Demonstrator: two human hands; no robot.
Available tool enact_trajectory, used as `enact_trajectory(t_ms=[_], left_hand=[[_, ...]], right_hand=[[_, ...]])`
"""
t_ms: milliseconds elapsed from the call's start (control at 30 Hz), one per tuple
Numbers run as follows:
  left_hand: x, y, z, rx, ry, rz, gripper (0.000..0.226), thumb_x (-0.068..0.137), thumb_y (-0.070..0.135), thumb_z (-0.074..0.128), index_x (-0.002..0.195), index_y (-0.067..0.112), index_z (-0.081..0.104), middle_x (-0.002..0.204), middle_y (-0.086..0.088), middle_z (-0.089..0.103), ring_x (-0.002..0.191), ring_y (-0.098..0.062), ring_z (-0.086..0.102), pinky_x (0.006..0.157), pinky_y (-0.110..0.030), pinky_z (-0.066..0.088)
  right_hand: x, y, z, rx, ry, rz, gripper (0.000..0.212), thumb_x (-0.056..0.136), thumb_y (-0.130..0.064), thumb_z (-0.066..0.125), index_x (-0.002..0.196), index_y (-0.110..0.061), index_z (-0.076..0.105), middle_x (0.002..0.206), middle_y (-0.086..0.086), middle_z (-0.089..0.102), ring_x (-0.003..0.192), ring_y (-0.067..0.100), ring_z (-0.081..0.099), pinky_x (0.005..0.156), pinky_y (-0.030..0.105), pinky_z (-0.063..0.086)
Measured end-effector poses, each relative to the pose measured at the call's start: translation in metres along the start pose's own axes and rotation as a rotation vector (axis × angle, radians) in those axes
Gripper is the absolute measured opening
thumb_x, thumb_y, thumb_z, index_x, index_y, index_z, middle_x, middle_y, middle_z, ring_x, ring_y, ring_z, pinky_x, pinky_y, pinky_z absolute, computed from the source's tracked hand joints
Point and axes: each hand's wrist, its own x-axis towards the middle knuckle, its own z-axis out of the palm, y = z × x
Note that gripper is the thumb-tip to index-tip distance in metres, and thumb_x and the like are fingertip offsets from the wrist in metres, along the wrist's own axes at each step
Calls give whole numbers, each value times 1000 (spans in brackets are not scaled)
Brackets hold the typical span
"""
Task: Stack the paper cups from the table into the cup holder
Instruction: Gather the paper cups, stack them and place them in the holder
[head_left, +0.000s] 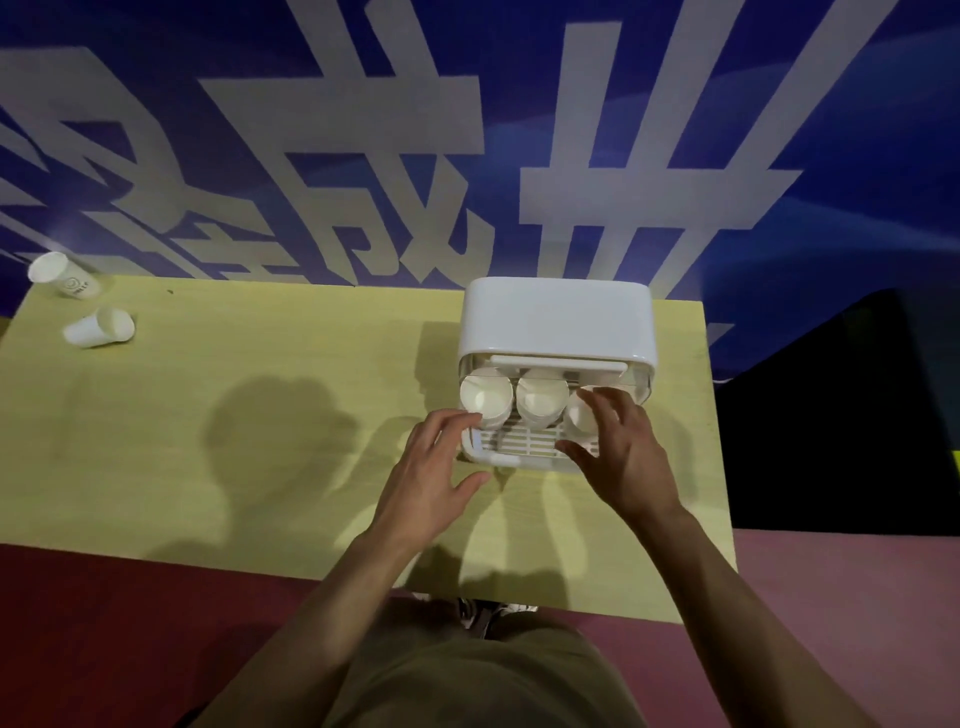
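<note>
Yellow-green table (260, 415) carries a white cup holder (556, 322) at its far right, drawer tray (519, 447) pulled out with three cup stacks (540, 400) standing in it. Left hand (431, 478), fingers spread, touches the tray's left corner; right hand (623, 452) curls round the rightmost stack. Far left of the holder lie two loose paper cups (98, 327), one near the table's back edge with an unreadable logo
</note>
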Motion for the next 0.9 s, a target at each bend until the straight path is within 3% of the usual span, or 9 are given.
enact_trajectory(t_ms=[167,300,467,600,667,767,900], left_hand=[[-6,-42,-26,-81,59,-54,61,87,35,78,141,32,50,139,17,41,127,-12,48,96,-40,56],[-14,-95,-68,-116,127,-107,62,87,32,80,143,29,52,139,15,43,124,-9,50,88,-25,58],[-29,-196,-141,-138,219,-173,62,85,30,81,141,27,54,140,11,45,126,-10,49,84,-17,54],[-34,-294,-217,-56,244,-222,63,86,28,80,142,28,51,140,7,46,127,-16,47,87,-32,59],[-32,-350,-263,-1,331,-278,62,84,25,81,140,24,53,137,2,48,124,-19,51,87,-40,59],[-24,-433,-325,81,414,-400,64,80,20,84,138,18,55,132,-4,52,119,-25,55,87,-42,57],[11,-522,-372,95,339,-446,69,78,18,85,139,17,51,137,-10,49,125,-33,49,89,-50,55]], right_hand=[[-8,-68,8,110,-5,-89,59,94,-42,71,143,-15,52,139,6,54,120,31,56,94,46,54],[5,-129,35,169,-40,-135,61,99,-42,66,150,-17,45,143,3,51,128,26,53,103,39,49],[34,-223,87,183,-76,-210,53,101,-40,65,148,-23,47,140,-3,51,122,19,56,97,37,53],[65,-313,143,175,-131,-244,50,101,-40,64,146,-24,49,138,-6,50,119,15,57,95,37,55],[88,-365,174,195,-185,-276,50,101,-39,65,147,-26,48,138,-9,49,119,13,57,94,36,56],[123,-433,215,186,-227,-334,49,101,-37,65,146,-25,48,137,-9,49,119,13,57,92,37,56],[159,-496,251,194,-232,-338,45,101,-33,65,143,-24,51,134,-10,50,118,11,58,93,37,56]])
